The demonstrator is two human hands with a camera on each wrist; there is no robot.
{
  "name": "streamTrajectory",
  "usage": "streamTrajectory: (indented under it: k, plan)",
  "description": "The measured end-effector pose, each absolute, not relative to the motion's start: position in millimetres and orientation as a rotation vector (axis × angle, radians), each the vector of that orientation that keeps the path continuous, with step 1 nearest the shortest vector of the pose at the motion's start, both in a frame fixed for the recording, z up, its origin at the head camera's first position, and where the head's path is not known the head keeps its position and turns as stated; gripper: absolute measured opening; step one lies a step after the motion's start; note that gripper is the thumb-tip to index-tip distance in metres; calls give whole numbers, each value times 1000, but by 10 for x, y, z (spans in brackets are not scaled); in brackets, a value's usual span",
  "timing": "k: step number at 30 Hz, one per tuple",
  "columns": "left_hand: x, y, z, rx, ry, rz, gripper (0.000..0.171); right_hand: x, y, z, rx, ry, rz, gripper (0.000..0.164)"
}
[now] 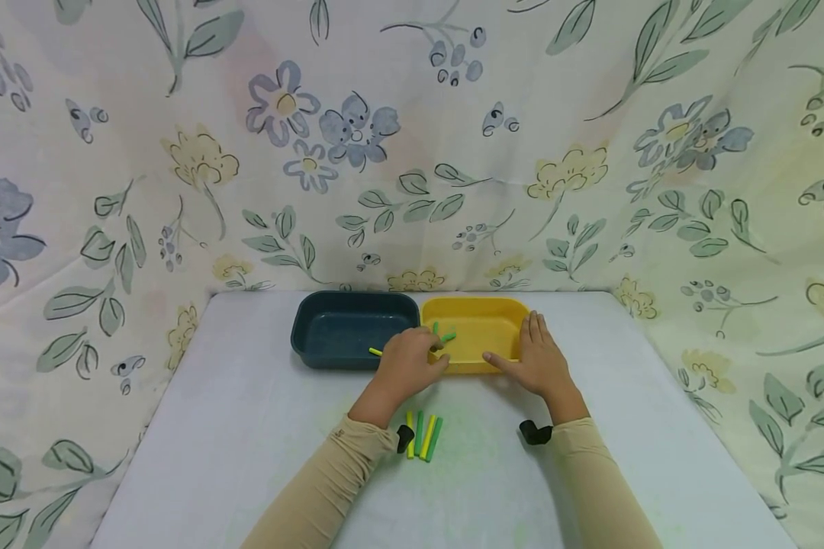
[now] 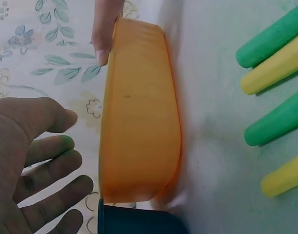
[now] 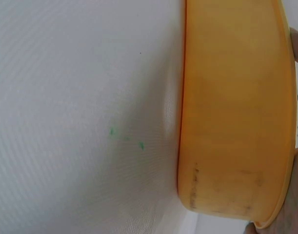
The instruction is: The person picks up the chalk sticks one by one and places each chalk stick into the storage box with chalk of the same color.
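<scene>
My left hand is over the meeting edges of a dark blue tray and a yellow tray. Its thumb and fingers are apart in the left wrist view, with nothing between them. One fingertip has a green smudge. Green chalk pieces lie inside the yellow tray near that hand. A yellow chalk stick shows in the blue tray, partly hidden behind the hand. My right hand rests on the yellow tray's right front corner, fingers straight along the side and thumb over the front rim.
Several green and yellow chalk sticks lie side by side on the white tabletop, in front of the trays. Green dust marks the cloth. A floral curtain hangs behind the table. Black wrist straps show at the sleeves.
</scene>
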State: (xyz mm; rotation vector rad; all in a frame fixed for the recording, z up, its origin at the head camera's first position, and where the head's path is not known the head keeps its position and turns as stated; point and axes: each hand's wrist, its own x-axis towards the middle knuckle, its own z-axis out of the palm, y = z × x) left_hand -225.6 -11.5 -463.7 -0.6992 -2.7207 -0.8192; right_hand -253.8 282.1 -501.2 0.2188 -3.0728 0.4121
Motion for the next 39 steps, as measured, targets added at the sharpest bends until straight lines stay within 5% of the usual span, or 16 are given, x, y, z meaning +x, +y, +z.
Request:
streamTrajectory:
  k: [14, 21, 39]
  plan:
    - [-2175, -186, -4602, -707, -2715, -821, 21, -2544, 2821, -4971, 218, -3065, 408, 131]
    - [-2084, -279, -4559, -725, -2749, -956, 44, -2563, 2831, -5000, 225, -3065, 407, 131]
    - [-1861, -447, -4618, -766, -2871, -1100, 42, -2550, 2835, -5009, 226, -3085, 413, 133]
